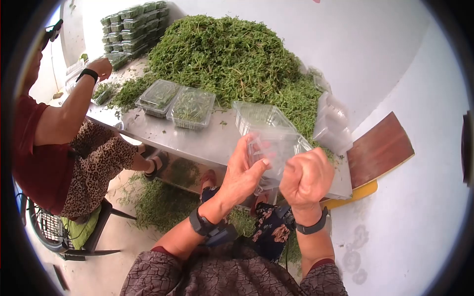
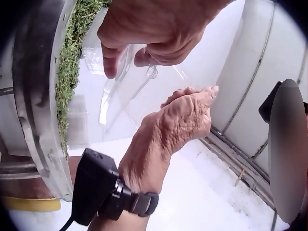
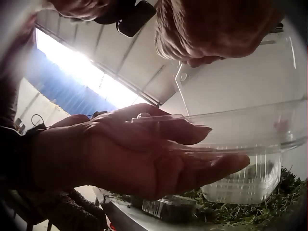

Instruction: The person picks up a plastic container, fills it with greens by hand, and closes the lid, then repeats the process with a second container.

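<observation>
In the head view my left hand [image 1: 242,172] grips a clear plastic clamshell box [image 1: 271,148], its thumb along the near side. The right wrist view has the left fingers stretched along the rim, with the plastic wall [image 3: 240,120] rising beside them. My right hand [image 1: 307,178] is curled into a fist close to the box's right side. From the left wrist, the right fist [image 2: 185,113] overlaps the clear panel, and nothing shows in its fingers. Behind the held box, another clear empty box [image 1: 252,112] stands on the metal table [image 1: 173,138].
A big heap of green sprigs [image 1: 222,59] covers the table's back. Two filled boxes [image 1: 190,108] stand near its front edge; stacked filled boxes [image 1: 133,29] rise at back left. Clear empty boxes [image 1: 332,121] lean at right. Another person [image 1: 49,128] sits at left. A brown board [image 1: 380,148] stands right.
</observation>
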`<act>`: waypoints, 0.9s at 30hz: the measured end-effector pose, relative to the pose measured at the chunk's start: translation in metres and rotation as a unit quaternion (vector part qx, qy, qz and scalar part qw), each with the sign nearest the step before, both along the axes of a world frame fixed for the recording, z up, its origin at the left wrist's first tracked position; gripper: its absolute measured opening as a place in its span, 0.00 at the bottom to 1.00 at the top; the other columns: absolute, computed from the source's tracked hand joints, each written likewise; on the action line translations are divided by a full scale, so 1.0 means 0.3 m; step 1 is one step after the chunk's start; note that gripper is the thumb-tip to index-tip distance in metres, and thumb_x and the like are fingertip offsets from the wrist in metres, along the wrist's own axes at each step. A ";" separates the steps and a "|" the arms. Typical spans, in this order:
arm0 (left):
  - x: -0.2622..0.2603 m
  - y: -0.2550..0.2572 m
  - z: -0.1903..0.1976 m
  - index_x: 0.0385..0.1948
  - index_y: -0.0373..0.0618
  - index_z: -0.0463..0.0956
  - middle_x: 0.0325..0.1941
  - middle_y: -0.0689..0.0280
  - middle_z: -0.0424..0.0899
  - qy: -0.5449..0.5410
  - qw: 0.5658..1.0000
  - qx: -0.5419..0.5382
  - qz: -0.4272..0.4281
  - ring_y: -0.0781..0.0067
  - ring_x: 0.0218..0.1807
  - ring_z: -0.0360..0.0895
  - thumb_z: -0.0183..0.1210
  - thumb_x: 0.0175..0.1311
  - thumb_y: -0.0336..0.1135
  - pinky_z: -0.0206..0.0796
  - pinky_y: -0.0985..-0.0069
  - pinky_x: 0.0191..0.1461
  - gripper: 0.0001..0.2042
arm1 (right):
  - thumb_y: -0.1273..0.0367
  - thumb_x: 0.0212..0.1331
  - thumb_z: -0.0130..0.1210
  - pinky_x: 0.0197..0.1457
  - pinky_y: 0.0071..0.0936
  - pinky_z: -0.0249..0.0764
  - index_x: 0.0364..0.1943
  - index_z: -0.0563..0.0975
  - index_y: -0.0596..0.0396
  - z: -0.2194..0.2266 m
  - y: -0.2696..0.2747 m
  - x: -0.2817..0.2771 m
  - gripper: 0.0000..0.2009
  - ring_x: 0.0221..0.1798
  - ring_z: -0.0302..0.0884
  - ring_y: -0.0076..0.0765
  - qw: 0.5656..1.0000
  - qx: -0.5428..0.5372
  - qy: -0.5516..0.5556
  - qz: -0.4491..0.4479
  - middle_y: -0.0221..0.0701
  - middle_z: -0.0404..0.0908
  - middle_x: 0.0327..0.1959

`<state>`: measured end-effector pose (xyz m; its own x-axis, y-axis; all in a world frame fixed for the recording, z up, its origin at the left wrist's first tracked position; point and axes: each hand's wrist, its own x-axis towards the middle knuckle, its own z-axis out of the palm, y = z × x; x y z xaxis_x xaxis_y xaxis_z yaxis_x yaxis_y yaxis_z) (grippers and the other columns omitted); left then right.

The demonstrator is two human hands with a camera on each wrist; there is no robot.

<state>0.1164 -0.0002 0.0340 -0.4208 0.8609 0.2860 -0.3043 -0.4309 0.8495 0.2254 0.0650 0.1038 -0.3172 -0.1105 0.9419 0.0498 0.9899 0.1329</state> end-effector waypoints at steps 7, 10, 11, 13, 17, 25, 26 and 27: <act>-0.009 -0.039 0.007 0.64 0.41 0.50 0.58 0.51 0.67 -0.073 0.997 0.007 0.004 0.57 0.56 0.73 0.49 0.62 0.21 0.71 0.65 0.55 0.28 | 0.60 0.55 0.55 0.27 0.31 0.71 0.27 0.74 0.56 -0.104 -0.075 0.031 0.13 0.25 0.72 0.41 0.992 -0.079 -0.090 0.031 0.35 0.76 0.26; -0.005 -0.046 -0.002 0.64 0.41 0.49 0.58 0.50 0.67 -0.080 0.996 0.030 0.009 0.56 0.55 0.73 0.50 0.63 0.23 0.71 0.64 0.55 0.28 | 0.61 0.55 0.55 0.31 0.32 0.73 0.30 0.74 0.57 -0.104 -0.095 0.049 0.12 0.29 0.74 0.42 0.992 -0.085 -0.097 0.014 0.36 0.78 0.29; -0.007 -0.052 -0.001 0.64 0.41 0.49 0.58 0.50 0.67 -0.080 0.996 0.028 0.011 0.56 0.55 0.73 0.50 0.63 0.23 0.71 0.64 0.55 0.28 | 0.62 0.56 0.55 0.34 0.33 0.74 0.33 0.75 0.58 -0.102 -0.098 0.059 0.12 0.31 0.75 0.42 0.992 -0.081 -0.098 0.000 0.36 0.78 0.31; -0.008 -0.062 0.006 0.64 0.40 0.49 0.58 0.49 0.67 -0.088 0.996 0.021 0.011 0.55 0.55 0.73 0.53 0.63 0.25 0.72 0.63 0.54 0.29 | 0.62 0.56 0.54 0.36 0.32 0.74 0.37 0.74 0.59 -0.120 -0.103 0.103 0.13 0.32 0.75 0.42 0.995 -0.077 -0.058 -0.039 0.36 0.78 0.32; -0.030 -0.072 -0.005 0.64 0.38 0.49 0.58 0.48 0.67 -0.073 0.995 0.059 0.021 0.53 0.56 0.73 0.56 0.64 0.31 0.72 0.62 0.54 0.30 | 0.71 0.57 0.52 0.43 0.28 0.72 0.45 0.71 0.63 -0.160 -0.112 0.162 0.13 0.36 0.75 0.39 0.974 -0.166 0.071 -0.135 0.37 0.78 0.35; -0.008 -0.096 0.011 0.64 0.39 0.51 0.59 0.46 0.67 -0.044 0.996 0.072 0.020 0.52 0.57 0.73 0.57 0.63 0.34 0.71 0.61 0.55 0.31 | 0.70 0.58 0.56 0.35 0.17 0.70 0.43 0.71 0.65 -0.248 -0.133 0.189 0.13 0.29 0.71 0.18 0.793 -0.600 0.099 -0.027 0.31 0.79 0.29; -0.004 -0.100 0.010 0.64 0.40 0.51 0.59 0.45 0.67 -0.042 0.996 0.072 0.016 0.52 0.57 0.73 0.57 0.63 0.34 0.71 0.61 0.55 0.31 | 0.70 0.58 0.56 0.33 0.17 0.70 0.43 0.72 0.65 -0.247 -0.133 0.191 0.13 0.28 0.72 0.19 0.771 -0.627 0.107 0.000 0.32 0.79 0.29; -0.001 -0.102 0.005 0.64 0.40 0.51 0.59 0.45 0.67 -0.039 0.997 0.071 0.012 0.52 0.57 0.73 0.57 0.63 0.34 0.71 0.61 0.55 0.31 | 0.70 0.58 0.56 0.33 0.17 0.70 0.43 0.72 0.65 -0.239 -0.134 0.195 0.13 0.28 0.72 0.19 0.770 -0.628 0.111 -0.001 0.32 0.79 0.29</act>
